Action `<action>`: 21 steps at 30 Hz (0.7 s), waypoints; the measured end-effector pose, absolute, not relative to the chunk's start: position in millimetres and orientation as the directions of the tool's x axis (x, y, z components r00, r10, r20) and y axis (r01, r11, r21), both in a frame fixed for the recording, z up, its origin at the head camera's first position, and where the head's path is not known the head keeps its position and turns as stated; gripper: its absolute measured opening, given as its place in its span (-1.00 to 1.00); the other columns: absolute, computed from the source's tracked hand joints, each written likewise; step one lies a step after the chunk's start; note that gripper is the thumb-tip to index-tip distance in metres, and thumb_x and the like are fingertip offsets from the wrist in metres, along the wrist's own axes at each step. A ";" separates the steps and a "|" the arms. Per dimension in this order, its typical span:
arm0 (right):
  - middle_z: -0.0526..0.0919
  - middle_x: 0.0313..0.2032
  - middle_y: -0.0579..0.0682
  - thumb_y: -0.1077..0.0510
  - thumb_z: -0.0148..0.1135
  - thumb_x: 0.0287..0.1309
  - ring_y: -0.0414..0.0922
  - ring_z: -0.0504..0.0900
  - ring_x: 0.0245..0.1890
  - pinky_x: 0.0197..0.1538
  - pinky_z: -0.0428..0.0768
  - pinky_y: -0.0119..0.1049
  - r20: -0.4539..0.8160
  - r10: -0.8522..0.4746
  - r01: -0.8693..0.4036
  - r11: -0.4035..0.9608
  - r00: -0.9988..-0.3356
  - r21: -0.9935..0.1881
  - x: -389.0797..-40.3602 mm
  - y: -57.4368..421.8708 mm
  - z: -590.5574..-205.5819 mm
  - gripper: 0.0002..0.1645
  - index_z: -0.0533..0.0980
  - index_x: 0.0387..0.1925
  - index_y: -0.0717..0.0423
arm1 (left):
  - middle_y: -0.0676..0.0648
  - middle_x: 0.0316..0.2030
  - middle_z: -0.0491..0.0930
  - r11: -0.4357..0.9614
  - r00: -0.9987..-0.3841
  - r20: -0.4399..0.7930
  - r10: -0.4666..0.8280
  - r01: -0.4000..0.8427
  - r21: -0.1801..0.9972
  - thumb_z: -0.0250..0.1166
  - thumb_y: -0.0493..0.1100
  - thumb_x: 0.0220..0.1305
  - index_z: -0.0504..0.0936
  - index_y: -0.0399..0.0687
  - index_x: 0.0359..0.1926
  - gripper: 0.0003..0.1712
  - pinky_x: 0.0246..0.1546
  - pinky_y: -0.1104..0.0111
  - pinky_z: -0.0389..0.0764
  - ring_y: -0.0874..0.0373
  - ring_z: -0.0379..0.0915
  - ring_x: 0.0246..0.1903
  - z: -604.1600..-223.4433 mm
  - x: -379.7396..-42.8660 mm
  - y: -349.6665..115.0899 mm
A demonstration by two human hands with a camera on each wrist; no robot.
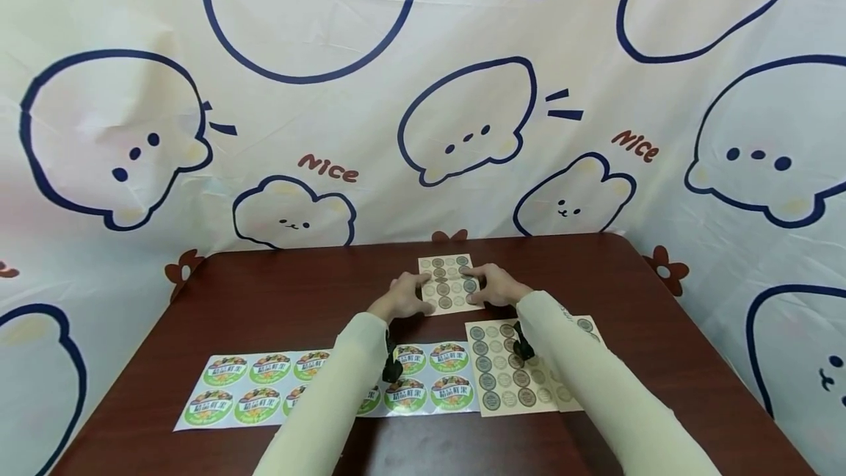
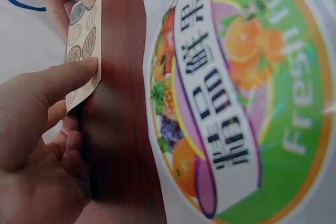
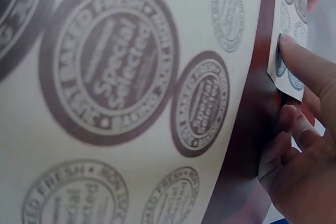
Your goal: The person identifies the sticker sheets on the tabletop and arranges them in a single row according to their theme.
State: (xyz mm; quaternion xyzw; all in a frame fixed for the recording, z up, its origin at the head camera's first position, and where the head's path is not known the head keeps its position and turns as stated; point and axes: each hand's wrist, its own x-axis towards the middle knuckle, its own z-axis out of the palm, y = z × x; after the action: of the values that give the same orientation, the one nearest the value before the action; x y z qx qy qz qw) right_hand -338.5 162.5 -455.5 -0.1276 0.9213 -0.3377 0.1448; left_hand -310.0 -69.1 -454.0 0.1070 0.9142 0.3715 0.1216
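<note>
Toward the far side of the table, both hands hold a small beige sheet of round stickers (image 1: pixel 451 286) between them. My left hand (image 1: pixel 403 297) pinches its left edge, thumb on the near corner; the left wrist view shows that thumb on the printed face and fingers beneath. On the opposite edge, my right hand (image 1: pixel 500 287) pinches with its thumb (image 3: pixel 302 59) on top and fingers curled below. In the left wrist view the sheet's near edge (image 2: pixel 95 80) looks slightly raised from the table.
White sheets of green fruit stickers (image 1: pixel 228 391) lie across the near left and middle of the brown table (image 1: pixel 297 300), partly under the left sleeve. Larger beige sticker sheets (image 1: pixel 502 377) lie near right, partly covered by the right sleeve. A cartoon-printed cloth (image 1: pixel 370 131) hangs behind.
</note>
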 end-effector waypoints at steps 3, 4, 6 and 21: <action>0.62 -0.12 0.11 0.21 0.40 0.22 -0.10 0.62 -0.19 -0.06 0.55 -0.28 -0.185 -0.333 -0.129 0.732 -0.925 -0.669 -339.1 161.9 -453.8 -0.19 0.33 0.47 0.02 | -0.30 0.36 0.34 0.704 -0.951 -0.130 0.282 0.113 0.701 0.49 -0.23 0.16 0.35 -0.11 0.48 -0.13 0.29 -0.02 0.32 -0.21 0.23 0.21 -453.5 -311.3 -70.6; 0.62 -0.08 0.12 0.20 0.41 0.22 -0.09 0.62 -0.16 -0.03 0.56 -0.26 -0.186 -0.329 -0.126 0.733 -0.926 -0.668 -339.2 161.7 -452.9 -0.20 0.34 0.46 0.03 | -0.29 0.32 0.39 0.700 -0.953 -0.125 0.275 0.110 0.705 0.49 -0.23 0.16 0.36 -0.11 0.47 -0.14 0.28 -0.02 0.34 -0.20 0.25 0.21 -452.8 -311.5 -70.6; 0.63 -0.03 0.12 0.19 0.41 0.22 -0.09 0.62 -0.13 -0.01 0.56 -0.24 -0.183 -0.327 -0.125 0.730 -0.927 -0.672 -338.9 162.7 -450.6 -0.23 0.37 0.44 0.07 | -0.25 0.22 0.51 0.687 -0.956 -0.119 0.267 0.102 0.720 0.47 -0.24 0.17 0.38 -0.13 0.45 -0.17 0.24 0.03 0.39 -0.15 0.34 0.16 -450.8 -311.7 -69.2; 0.36 0.44 0.21 0.18 0.30 0.33 0.17 0.31 0.46 0.45 0.32 0.11 -0.143 -0.301 -0.124 0.715 -0.943 -0.688 -336.6 174.0 -433.5 -0.32 0.37 0.43 0.10 | -0.25 0.03 0.61 0.586 -0.977 -0.040 0.212 0.094 0.805 0.27 -0.32 0.35 0.49 -0.19 0.36 -0.44 -0.23 0.29 0.43 -0.03 0.50 -0.11 -446.2 -306.0 -58.7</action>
State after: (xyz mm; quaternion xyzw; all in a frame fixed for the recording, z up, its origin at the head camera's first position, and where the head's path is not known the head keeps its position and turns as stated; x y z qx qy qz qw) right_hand -336.6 174.0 -433.5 -0.1156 0.9178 -0.3593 0.1231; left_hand -306.0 -58.7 -446.2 0.0860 0.8880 0.4470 0.0657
